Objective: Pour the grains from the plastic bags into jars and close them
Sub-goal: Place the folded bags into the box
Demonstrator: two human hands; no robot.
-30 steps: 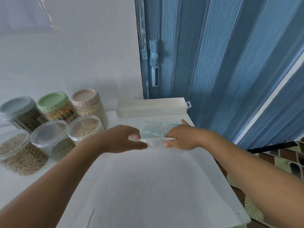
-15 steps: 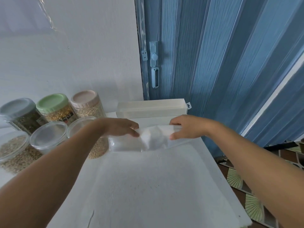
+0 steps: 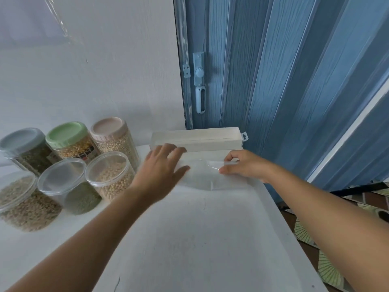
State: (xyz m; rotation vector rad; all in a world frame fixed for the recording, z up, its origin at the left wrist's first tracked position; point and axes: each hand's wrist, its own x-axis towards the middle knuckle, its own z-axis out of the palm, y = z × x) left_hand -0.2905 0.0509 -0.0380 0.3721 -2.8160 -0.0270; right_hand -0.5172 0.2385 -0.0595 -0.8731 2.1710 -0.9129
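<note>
Empty bag [image 3: 207,178] flat btwn hands, R pinching

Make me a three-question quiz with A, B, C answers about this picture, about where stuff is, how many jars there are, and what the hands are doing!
1. Where is the long white box?
A. at the table's back edge, by the blue folding door
B. on the floor
C. on top of the jars

2. How many jars stand at the left?
A. three
B. six
C. nine

3. What is the right hand doing?
A. hanging idle
B. pinching the clear empty plastic bag
C. turning a lid

Answers: 1 A, the box lies against the door; 2 B, three coloured-lid jars behind, three clear-lid jars in front; 3 B, its fingers grip the bag's edge while the left hand lies flat.
</note>
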